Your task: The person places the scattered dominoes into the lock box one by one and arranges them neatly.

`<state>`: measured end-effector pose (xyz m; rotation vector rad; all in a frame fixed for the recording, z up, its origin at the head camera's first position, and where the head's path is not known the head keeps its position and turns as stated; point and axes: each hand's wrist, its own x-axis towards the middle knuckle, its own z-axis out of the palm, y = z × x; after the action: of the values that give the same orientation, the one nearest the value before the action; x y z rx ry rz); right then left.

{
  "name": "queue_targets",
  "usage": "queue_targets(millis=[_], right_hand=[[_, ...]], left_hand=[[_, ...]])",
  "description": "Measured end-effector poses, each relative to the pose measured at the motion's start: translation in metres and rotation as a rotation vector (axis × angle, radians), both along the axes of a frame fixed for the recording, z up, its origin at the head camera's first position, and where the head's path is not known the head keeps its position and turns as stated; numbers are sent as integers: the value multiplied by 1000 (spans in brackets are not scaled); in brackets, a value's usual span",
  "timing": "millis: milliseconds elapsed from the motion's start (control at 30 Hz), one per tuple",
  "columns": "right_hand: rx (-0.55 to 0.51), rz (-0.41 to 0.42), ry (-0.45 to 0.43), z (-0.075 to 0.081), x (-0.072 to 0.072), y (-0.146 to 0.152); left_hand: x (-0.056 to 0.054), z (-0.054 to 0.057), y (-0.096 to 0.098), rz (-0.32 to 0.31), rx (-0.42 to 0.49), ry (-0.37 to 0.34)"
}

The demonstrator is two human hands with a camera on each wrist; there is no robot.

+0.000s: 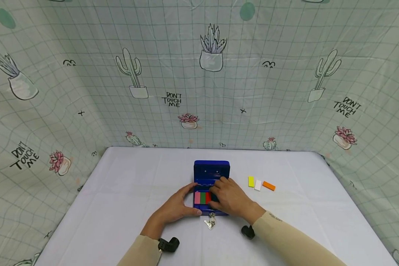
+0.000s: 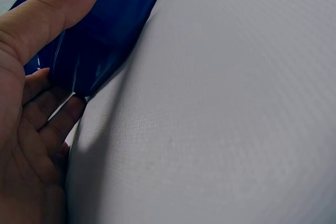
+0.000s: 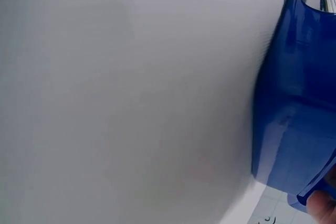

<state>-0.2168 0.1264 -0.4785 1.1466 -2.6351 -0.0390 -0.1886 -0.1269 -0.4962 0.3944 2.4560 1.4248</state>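
Observation:
A blue cash box [image 1: 216, 213] sits on the table with its lid [image 1: 211, 163] raised. Inside lie a pink block [image 1: 197, 197], a green block [image 1: 203, 198] and a red block [image 1: 208, 198], side by side. My left hand [image 1: 176, 205] holds the box's left side, thumb at the front corner and fingers toward the back; in the left wrist view the thumb [image 2: 63, 3] lies over the blue wall. The right hand [image 1: 230, 196] reaches into the box's right part, beside the red block, fingers bent. What lies beneath those fingers is hidden.
Right of the box lie a yellow block [image 1: 250, 181], a white block [image 1: 257, 185] and an orange block [image 1: 269, 186]. Keys [image 1: 210, 223] hang from the lock at the box's front. Patterned cloth [image 1: 192, 81] rises behind the white tabletop [image 1: 136, 177].

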Motion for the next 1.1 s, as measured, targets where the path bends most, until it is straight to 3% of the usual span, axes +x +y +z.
queue_targets(millis=[1100], right_hand=[[-172,-26,106,4,5,40]], left_hand=[[1,-3,2,30,7,-10]])
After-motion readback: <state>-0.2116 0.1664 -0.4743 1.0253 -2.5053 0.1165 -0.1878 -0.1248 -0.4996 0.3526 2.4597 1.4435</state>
